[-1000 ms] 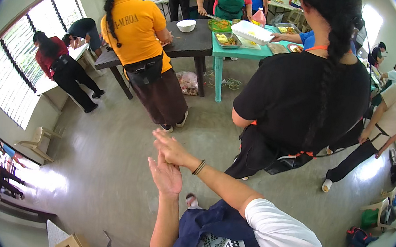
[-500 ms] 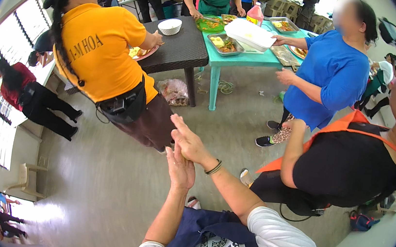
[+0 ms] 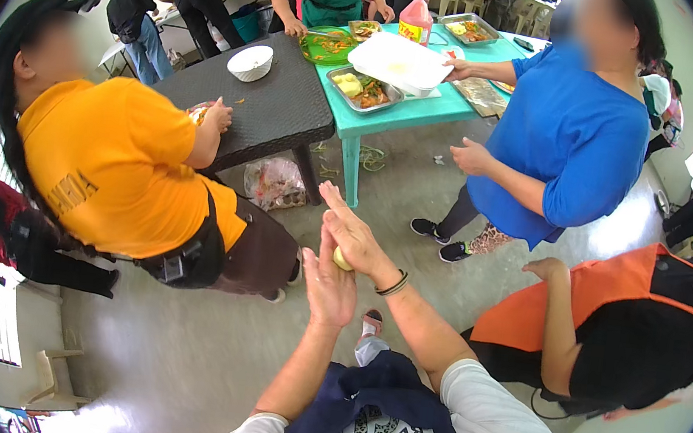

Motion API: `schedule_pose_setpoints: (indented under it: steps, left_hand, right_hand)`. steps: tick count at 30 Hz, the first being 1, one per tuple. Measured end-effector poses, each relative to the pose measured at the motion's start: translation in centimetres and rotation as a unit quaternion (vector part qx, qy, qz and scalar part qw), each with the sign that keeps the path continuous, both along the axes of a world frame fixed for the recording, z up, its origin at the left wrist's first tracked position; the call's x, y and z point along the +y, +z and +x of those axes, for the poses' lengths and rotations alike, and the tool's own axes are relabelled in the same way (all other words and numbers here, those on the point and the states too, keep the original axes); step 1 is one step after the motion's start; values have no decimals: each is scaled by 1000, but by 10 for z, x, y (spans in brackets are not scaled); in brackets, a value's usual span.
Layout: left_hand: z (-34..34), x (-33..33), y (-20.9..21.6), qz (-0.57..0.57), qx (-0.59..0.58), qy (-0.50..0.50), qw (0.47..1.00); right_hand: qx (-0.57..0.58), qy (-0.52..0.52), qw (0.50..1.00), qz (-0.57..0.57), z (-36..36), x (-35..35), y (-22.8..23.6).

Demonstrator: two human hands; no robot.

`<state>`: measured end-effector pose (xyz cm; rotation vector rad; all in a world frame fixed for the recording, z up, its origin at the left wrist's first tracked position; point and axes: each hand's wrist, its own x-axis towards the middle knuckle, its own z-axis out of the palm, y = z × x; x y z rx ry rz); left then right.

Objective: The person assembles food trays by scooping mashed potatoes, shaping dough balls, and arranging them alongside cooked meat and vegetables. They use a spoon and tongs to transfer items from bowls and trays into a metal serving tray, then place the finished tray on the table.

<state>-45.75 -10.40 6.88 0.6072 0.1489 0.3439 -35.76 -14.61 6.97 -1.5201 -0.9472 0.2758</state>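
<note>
Between my two palms sits a small pale yellow ball, soft-looking, perhaps dough; most of it is hidden. My left hand lies under and to the left of it, fingers stretched forward. My right hand, with a dark band on the wrist, presses from above and to the right, fingers straight. Both hands are in the air before my dark blue apron, well short of the tables.
Ahead stand a dark table with a white bowl and a teal table with a food tray and a jug. One person in blue holds a white container. People in yellow and orange stand close on either side.
My hands have shifted slightly right and tilted, so the ball between the palms shows more. The tables and people sit differently in view; the person in yellow appears further left.
</note>
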Motion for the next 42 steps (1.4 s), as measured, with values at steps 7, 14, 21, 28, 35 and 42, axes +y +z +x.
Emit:
schedule_pose_setpoints:
  steps: [7,14,21,28,35,42]
  left_hand:
    - [112,76,-5,78,53,127,987]
    - [164,44,3,46,25,7,999]
    - [232,112,6,116,5,130,985]
    - [246,90,-4,93,-2,8,996]
    - [291,143,16,166,-36,98,981]
    - [286,109,-13,257,69,40,963]
  right_hand:
    - [41,46,997,41,27,12,13]
    - [-15,-55,998,29,159,48,10]
    - [97,10,994,41,142,53,-2]
    - [21,-56,997,53,231,92,25]
    - [343,36,927,149,209,93,4]
    - [316,-33,933,168,252,103,6]
